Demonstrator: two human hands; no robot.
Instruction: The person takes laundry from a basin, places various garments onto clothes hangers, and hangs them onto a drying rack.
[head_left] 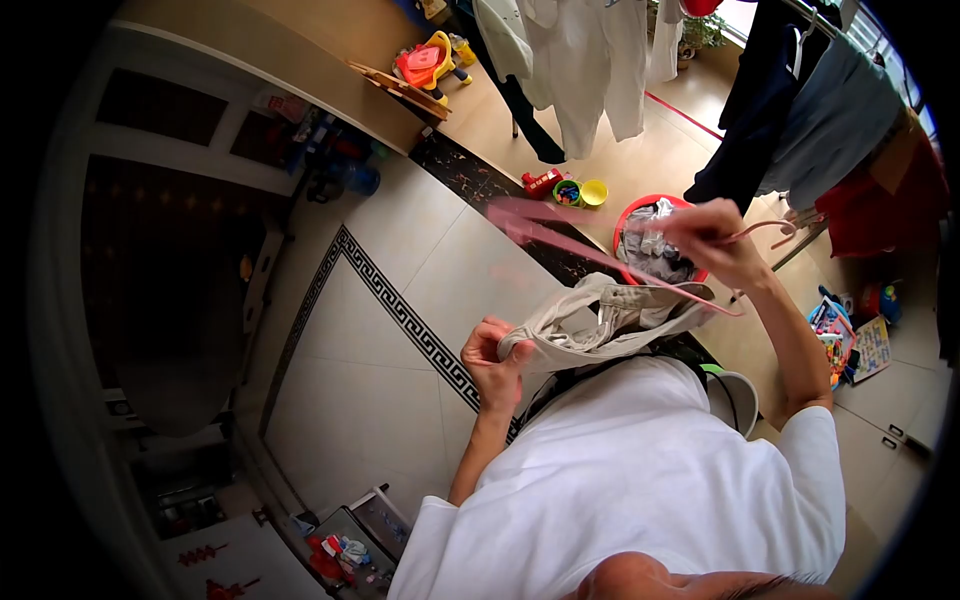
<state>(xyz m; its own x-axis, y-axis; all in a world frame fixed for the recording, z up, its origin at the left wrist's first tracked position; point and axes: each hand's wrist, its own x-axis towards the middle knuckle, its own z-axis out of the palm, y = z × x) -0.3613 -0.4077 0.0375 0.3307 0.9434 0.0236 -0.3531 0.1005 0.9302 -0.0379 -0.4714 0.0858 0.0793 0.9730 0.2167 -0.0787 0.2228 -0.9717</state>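
A light beige garment (600, 325) is stretched out in front of my white shirt. My left hand (494, 362) is closed on its left end, with the thumb and fingers gripping the fabric. Over the garment's right side, my right hand (718, 243) is closed round a pink clothes hanger (600, 255), near its hook. The hanger is smeared by motion; its long bar passes above the garment, and whether they touch is unclear. Behind my right hand, a red basin (622, 222) with grey and white cloth in it stands on the floor.
Clothes (580, 70) hang at the top and on a rail at the right. Small yellow and green cups (594, 193) stand near the basin. A white bucket (738, 398) is beside my body. Toys (832, 330) lie at the right, and a toy chair (425, 62) stands at the top.
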